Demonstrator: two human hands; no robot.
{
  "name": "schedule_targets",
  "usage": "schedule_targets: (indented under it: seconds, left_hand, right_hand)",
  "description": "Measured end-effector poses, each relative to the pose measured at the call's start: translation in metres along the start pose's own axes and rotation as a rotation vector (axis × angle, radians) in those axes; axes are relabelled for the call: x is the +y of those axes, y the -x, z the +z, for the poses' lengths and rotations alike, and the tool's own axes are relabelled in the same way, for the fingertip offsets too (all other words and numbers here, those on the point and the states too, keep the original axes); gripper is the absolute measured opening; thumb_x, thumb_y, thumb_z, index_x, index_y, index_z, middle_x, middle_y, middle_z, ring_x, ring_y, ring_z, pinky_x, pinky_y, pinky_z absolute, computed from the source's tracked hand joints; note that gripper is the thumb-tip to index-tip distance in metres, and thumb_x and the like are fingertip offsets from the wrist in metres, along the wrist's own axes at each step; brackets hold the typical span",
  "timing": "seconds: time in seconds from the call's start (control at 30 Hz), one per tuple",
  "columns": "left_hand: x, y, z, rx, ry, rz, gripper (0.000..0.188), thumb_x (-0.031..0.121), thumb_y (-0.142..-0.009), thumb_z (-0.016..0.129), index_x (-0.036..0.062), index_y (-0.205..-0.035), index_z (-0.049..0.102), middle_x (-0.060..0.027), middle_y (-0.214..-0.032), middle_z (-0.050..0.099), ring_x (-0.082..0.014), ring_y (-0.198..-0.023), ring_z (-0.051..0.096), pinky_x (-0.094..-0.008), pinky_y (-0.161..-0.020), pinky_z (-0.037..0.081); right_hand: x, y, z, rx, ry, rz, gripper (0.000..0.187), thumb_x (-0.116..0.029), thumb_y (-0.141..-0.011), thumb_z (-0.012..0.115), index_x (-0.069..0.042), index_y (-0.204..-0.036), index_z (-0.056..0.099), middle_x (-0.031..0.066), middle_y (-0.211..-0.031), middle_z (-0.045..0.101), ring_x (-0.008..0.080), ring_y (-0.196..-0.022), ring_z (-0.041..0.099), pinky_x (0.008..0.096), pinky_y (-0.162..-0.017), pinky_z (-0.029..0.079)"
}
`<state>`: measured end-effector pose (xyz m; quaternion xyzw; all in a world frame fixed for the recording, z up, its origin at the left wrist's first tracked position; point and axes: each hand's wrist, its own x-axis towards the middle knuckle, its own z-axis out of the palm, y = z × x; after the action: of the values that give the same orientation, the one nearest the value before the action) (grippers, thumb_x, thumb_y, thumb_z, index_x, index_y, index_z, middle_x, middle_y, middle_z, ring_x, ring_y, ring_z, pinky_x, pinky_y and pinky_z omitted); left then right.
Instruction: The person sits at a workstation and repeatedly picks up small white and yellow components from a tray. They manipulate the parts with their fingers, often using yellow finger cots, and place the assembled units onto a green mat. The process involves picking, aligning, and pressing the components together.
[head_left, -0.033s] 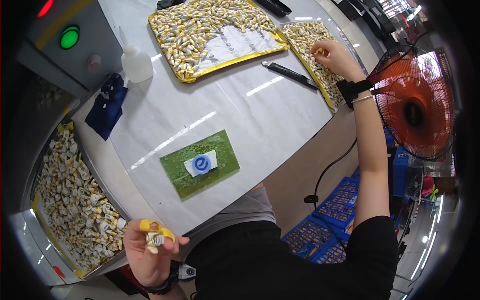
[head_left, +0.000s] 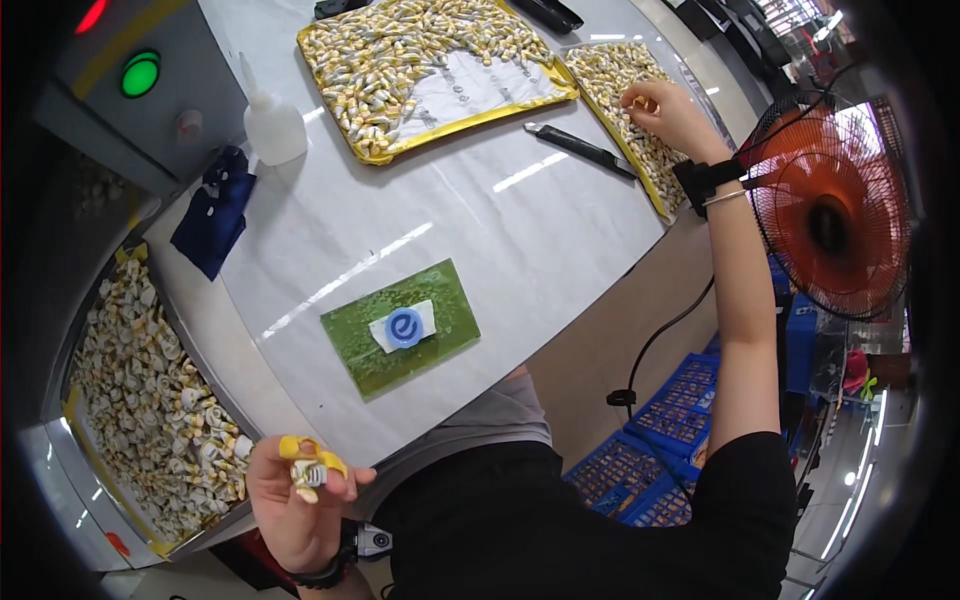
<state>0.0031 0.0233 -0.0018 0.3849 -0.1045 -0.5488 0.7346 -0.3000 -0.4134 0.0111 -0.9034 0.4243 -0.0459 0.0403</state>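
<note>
My left hand (head_left: 295, 520), lower left, has yellow covers on its fingertips. It is closed on a small white-and-yellow piece (head_left: 310, 477) with dark stripes. Beside it lies a deep tray (head_left: 215, 395) heaped with similar white, ringed pieces. My right hand (head_left: 675, 120) reaches over the narrow tray of small yellow-and-white pieces (head_left: 612, 75) at the upper right. Its thumb and forefinger curl together there, and what they hold, if anything, is too small to make out. A yellow-edged tray (head_left: 480, 125) of small yellow, white and grey pieces stands at the back, its front part bare white lining.
On the table (head_left: 500, 260) lie a green plate (head_left: 360, 365) bearing a blue round piece (head_left: 403, 327), a black-handled cutter (head_left: 585, 152), a white squeeze bottle (head_left: 273, 135) and dark blue cloth (head_left: 213, 215). A grey machine (head_left: 150, 110) stands left, an orange fan (head_left: 830, 225) right, above blue crates (head_left: 640, 450).
</note>
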Motion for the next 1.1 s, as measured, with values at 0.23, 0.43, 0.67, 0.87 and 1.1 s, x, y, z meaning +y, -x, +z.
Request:
schedule_targets:
  seconds: [0.23,0.43,0.67,0.87,1.1]
  left_hand:
    - [0.0,0.0,-0.003,0.055,-0.049,0.053,0.038,0.021,-0.084,0.069,0.0002,-0.109,0.049,-0.01,-0.079,0.062,-0.0181,-0.069,0.061,-0.0424,-0.076,0.056]
    - [0.005,0.004,-0.012,0.041,0.024,0.079,0.043,0.029,-0.077,0.075,0.0,-0.097,0.052,-0.0108,-0.072,0.062,-0.0192,-0.062,0.062,-0.0427,-0.065,0.058]
    - [0.005,0.001,-0.007,0.025,-0.104,0.046,0.041,0.027,-0.073,0.08,-0.003,-0.092,0.059,-0.0145,-0.078,0.065,-0.0205,-0.071,0.066,-0.0427,-0.073,0.057]
    - [-0.001,-0.001,-0.001,-0.041,-0.013,0.133,0.045,0.025,-0.064,0.084,-0.0029,-0.09,0.06,-0.017,-0.08,0.067,-0.0231,-0.075,0.067,-0.0448,-0.076,0.056]
    - [-0.002,0.004,-0.003,-0.049,-0.102,0.191,0.038,0.016,-0.064,0.084,-0.0049,-0.086,0.062,-0.0176,-0.083,0.068,-0.025,-0.079,0.067,-0.0443,-0.081,0.054]
  right_hand:
    - [0.004,0.003,0.005,0.051,0.026,-0.02,0.015,-0.013,-0.078,0.06,0.0,-0.086,0.057,0.0124,-0.077,0.059,0.0263,-0.074,0.058,0.0345,-0.07,0.047]
    - [-0.023,0.017,-0.02,0.206,-0.172,0.041,0.009,-0.005,-0.082,0.06,-0.001,-0.088,0.054,0.0006,-0.073,0.057,0.0067,-0.065,0.054,0.0215,-0.057,0.043]
    - [-0.194,0.07,-0.013,-0.173,-0.716,-0.431,0.024,0.005,-0.078,0.061,0.0,-0.102,0.064,0.0048,-0.075,0.064,0.0093,-0.064,0.059,0.0216,-0.055,0.047]
    - [-0.252,0.08,0.008,-0.127,-0.538,-0.678,0.018,0.001,-0.073,0.067,-0.001,-0.091,0.063,0.0058,-0.069,0.056,0.0203,-0.062,0.056,0.0321,-0.054,0.047]
    - [-0.26,0.075,0.017,-0.094,-0.4,-0.769,0.022,0.001,-0.065,0.065,-0.002,-0.087,0.061,0.0072,-0.075,0.053,0.0234,-0.072,0.054,0.0324,-0.061,0.047]
